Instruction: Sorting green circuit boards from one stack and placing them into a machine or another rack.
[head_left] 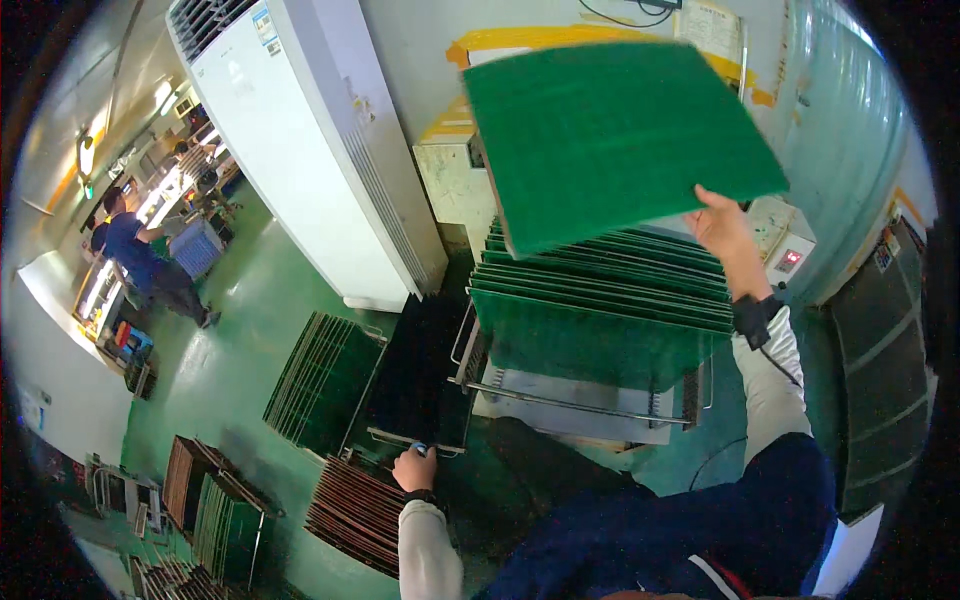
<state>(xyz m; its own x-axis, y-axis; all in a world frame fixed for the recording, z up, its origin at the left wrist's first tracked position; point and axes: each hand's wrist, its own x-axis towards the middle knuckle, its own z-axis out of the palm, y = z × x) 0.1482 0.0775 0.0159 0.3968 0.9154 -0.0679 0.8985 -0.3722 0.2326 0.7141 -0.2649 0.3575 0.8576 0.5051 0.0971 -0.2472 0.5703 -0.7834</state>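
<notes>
My right hand (722, 228) grips a large, flat green board (620, 140) by its lower right edge, thumb on the face turned toward me. The board is tilted and raised above a metal rack (570, 402). In that rack several green boards (600, 310) stand on edge, side by side. Down to the left, my left hand (414, 470) is closed at the near end of a dark rack (420, 370). Something small and bluish-grey shows at its fingers, too small to name. A cord runs from a dark band (758, 322) on my right wrist.
Left of the dark rack are another rack of green boards (322, 385) and one of copper-brown boards (355, 512). A tall white cabinet unit (300, 150) stands behind them. At the right is a box with a red display (790, 258). Far left, a person (140, 245) stands by lit benches.
</notes>
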